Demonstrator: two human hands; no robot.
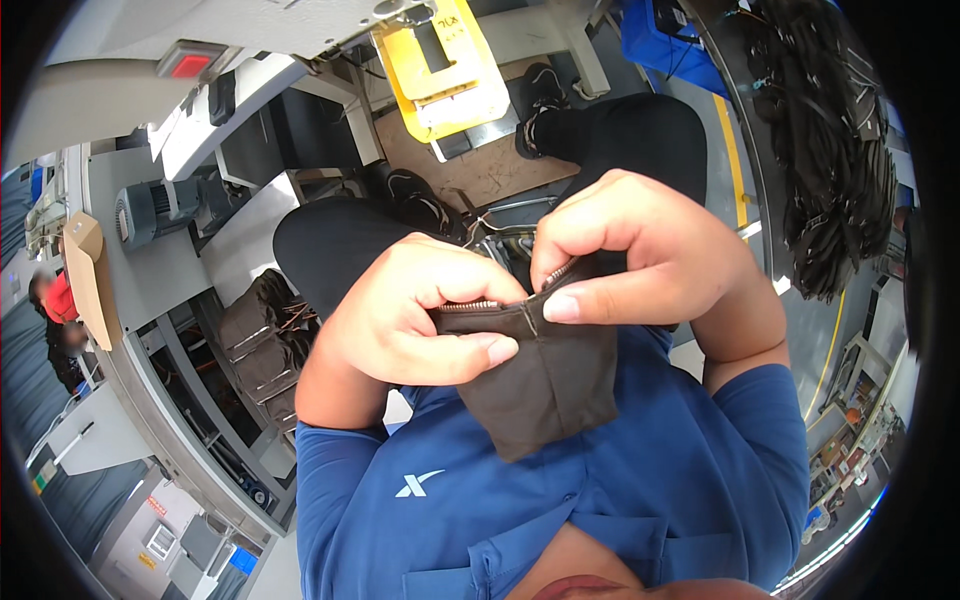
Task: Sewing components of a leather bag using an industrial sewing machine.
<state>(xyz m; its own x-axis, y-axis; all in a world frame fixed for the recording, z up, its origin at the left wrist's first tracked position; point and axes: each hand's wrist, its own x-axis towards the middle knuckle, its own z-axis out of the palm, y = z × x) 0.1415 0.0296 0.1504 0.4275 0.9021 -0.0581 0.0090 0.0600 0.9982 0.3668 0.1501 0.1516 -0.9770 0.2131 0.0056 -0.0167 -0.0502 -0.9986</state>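
In front of my chest I hold a dark grey-brown fabric pouch (545, 385) with metal zipper teeth along its upper edge. My left hand (415, 315) pinches the edge left of a short seam, thumb on the near face and fingers curled behind. On the other side of that seam, my right hand (635, 255) grips the same edge between thumb and bent fingers. The two hands are close together, with the seam between the thumbs. Below them the cloth hangs against my blue shirt (400, 530). The fingertips behind the fabric are hidden.
A yellow plate (445, 75) on a machine juts out ahead, past my knees. Dark fabric pieces (825, 160) hang bundled at the right, and more are stacked (270, 345) at the left. A blue bin (670, 40) stands far right; a person (60, 300) is far left.
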